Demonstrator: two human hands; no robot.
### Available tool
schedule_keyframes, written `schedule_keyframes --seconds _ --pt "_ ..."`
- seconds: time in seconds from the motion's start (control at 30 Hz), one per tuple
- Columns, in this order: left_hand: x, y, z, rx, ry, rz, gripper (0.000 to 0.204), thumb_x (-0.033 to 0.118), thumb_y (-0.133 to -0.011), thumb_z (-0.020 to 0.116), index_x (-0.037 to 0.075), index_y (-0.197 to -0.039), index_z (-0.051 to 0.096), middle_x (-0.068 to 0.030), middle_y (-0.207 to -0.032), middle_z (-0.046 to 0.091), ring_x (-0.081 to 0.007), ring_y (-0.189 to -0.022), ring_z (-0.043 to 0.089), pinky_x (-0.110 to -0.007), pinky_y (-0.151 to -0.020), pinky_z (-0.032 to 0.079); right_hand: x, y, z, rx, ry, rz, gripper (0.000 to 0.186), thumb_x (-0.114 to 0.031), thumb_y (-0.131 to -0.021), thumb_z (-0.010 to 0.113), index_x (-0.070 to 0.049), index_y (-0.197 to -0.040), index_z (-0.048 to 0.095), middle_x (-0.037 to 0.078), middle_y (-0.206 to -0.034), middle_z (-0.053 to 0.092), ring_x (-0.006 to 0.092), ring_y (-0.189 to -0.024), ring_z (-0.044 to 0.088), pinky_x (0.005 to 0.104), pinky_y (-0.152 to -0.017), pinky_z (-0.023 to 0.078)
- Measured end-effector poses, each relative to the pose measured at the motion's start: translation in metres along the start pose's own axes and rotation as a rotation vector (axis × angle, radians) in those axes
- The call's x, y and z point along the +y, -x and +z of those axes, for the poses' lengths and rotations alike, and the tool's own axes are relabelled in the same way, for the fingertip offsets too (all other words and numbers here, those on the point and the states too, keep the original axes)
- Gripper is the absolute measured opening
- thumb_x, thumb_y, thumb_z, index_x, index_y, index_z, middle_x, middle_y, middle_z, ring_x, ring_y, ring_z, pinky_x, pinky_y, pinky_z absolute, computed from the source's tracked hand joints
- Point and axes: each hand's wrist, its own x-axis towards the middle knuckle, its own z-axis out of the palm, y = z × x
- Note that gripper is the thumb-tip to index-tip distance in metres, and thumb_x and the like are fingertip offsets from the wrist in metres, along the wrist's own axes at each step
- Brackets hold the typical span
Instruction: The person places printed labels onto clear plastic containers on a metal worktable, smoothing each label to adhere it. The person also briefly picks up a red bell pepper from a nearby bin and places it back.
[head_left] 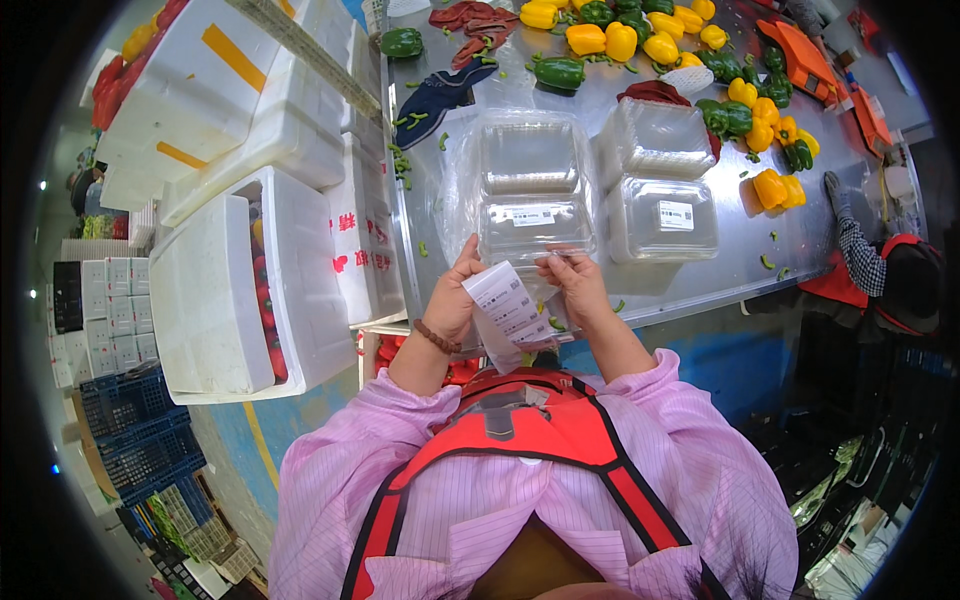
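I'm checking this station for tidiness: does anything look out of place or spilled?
Yes: green stem pieces lie scattered beside the dark blue cloth on the metal table, like uncleared trimmings. At left, a white foam lid looks askew, exposing red peppers.

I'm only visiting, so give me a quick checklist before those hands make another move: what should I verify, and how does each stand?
1. Label sheet held: ok, in the left hand.
2. Right hand holding a loose label: cannot tell; its fingertips are too small to read.
3. Near left container labelled: ok, a white label shows on top.
4. Near right container labelled: ok.
5. Far left container labelled: not ok, none visible.
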Motion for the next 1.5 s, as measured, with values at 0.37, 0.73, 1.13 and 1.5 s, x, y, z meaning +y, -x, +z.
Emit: schedule_keyframes --seconds 0.37,0.73,1.13,1.5 --pt "-0.027 0.017 0.003 0.035 -0.576 0.389 0.004 0.005 -0.083 0.066 0.007 -0.085 0.067 -0.0099 -0.139 0.050 -0.0239 -0.117 0.053 -0.036 -0.096 0.044 0.005 -0.002 0.012 0.163 -0.188 0.154 0.017 -0.020 -0.092 0.057 -0.010 -0.105 0.056 0.007 -0.100 0.066 0.0167 -0.094 0.060 0.0338 -0.076 0.047" --pt "-0.030 -0.001 0.047 -0.187 -1.388 0.854 0.006 0.001 -0.066 0.060 0.001 -0.073 0.060 -0.0211 -0.139 0.046 -0.0382 -0.126 0.046 -0.046 -0.102 0.040 -0.009 -0.011 0.025 0.248 -0.185 0.016 0.013 -0.016 -0.091 0.061 -0.009 -0.101 0.057 0.005 -0.094 0.065 0.0150 -0.085 0.062 0.0296 -0.072 0.047" --pt "-0.035 -0.012 0.051 -0.042 -1.653 0.814 0.009 0.008 -0.067 0.060 0.007 -0.075 0.066 -0.0128 -0.135 0.052 -0.0304 -0.125 0.047 -0.042 -0.097 0.041 -0.037 -0.019 0.000 0.484 0.378 -0.473 0.043 -0.009 -0.084 0.069 -0.006 -0.123 0.051 0.009 -0.109 0.060 0.0173 -0.097 0.060 0.0329 -0.078 0.050" --pt "-0.057 -0.047 0.030 -0.395 -1.632 0.482 0.010 0.008 -0.070 0.063 0.011 -0.075 0.071 -0.0083 -0.148 0.042 -0.0351 -0.138 0.031 -0.058 -0.110 0.024 -0.123 -0.079 0.038 -0.080 1.742 -0.746 0.015 -0.016 -0.078 0.063 -0.011 -0.092 0.068 0.011 -0.093 0.069 0.0303 -0.088 0.065 0.0408 -0.071 0.052"
